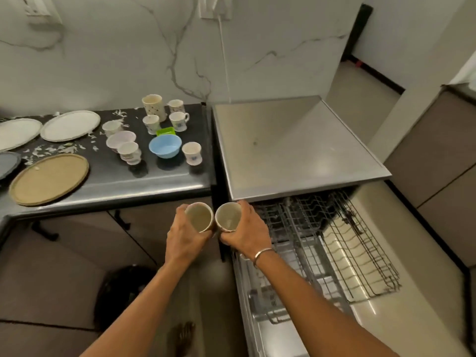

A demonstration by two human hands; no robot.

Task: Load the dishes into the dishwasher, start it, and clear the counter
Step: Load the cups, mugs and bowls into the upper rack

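Left hand [184, 235] is gripping the first cup [199, 217], fingers curling around its wall; right hand [248, 231] is gripping the second cup [228, 217] likewise. Both cups are being held upright, side by side, below the counter [154, 176] edge, just left of the pulled-out dishwasher rack [334, 240]. Other cups [192, 153], a blue bowl [165, 146] and plates [70, 125] are sitting on the counter.
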